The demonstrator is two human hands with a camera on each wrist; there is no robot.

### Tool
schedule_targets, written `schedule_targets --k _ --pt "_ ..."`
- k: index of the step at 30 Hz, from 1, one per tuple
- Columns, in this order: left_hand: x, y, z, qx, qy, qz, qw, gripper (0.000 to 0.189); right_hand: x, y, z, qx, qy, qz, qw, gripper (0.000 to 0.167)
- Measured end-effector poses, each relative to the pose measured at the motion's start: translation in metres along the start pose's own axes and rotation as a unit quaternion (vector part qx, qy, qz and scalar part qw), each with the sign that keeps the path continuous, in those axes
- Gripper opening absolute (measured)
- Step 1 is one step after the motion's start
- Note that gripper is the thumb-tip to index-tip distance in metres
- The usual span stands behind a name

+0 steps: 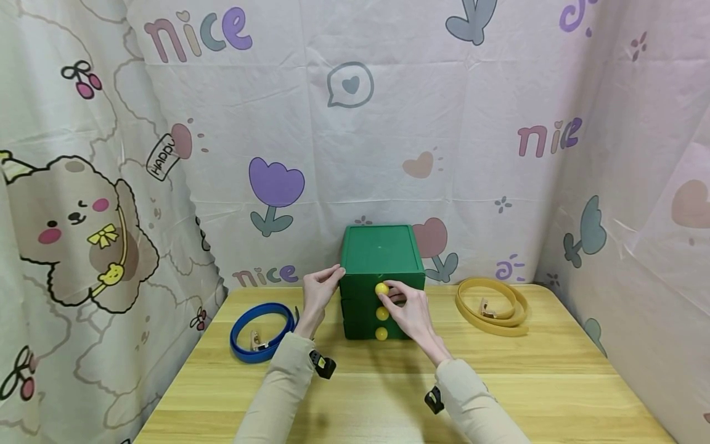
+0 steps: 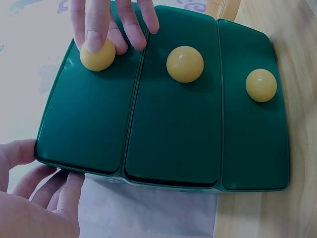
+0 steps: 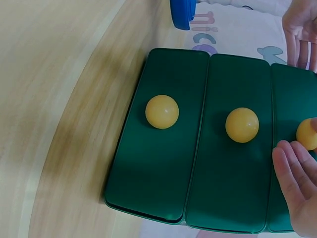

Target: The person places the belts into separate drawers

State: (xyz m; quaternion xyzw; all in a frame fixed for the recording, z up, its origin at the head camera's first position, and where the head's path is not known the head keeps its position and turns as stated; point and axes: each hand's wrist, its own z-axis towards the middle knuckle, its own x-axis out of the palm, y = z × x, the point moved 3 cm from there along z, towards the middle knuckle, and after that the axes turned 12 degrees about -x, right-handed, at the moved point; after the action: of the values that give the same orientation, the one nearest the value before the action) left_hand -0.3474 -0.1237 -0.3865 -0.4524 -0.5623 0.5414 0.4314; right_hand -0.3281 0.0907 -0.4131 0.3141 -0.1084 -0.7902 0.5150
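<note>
Green three-drawer box point(image 1: 381, 250), standing toward the back of the table point(image 1: 366, 401), as I view it remotely. I see the left hand point(image 1: 320, 290) gripping the upper left front corner between thumb and fingers. The right hand point(image 1: 410, 308) has its fingers narrowed on the top yellow knob point(image 1: 381, 288), above two lower yellow knobs point(image 1: 382, 314). A coiled blue belt point(image 1: 248, 357) lies left, a coiled yellow belt point(image 1: 501, 330) right.

Beige sleeves point(image 1: 284, 383), black wrist cameras point(image 1: 324, 365)
</note>
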Motion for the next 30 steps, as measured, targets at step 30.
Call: schedule_targets --k 30 --pt "0.000 0.000 -0.001 0.003 -0.002 0.002 1.0000 0.031 0.032 -0.029 -0.056 0.090 -0.007 0.023 0.9957 0.024"
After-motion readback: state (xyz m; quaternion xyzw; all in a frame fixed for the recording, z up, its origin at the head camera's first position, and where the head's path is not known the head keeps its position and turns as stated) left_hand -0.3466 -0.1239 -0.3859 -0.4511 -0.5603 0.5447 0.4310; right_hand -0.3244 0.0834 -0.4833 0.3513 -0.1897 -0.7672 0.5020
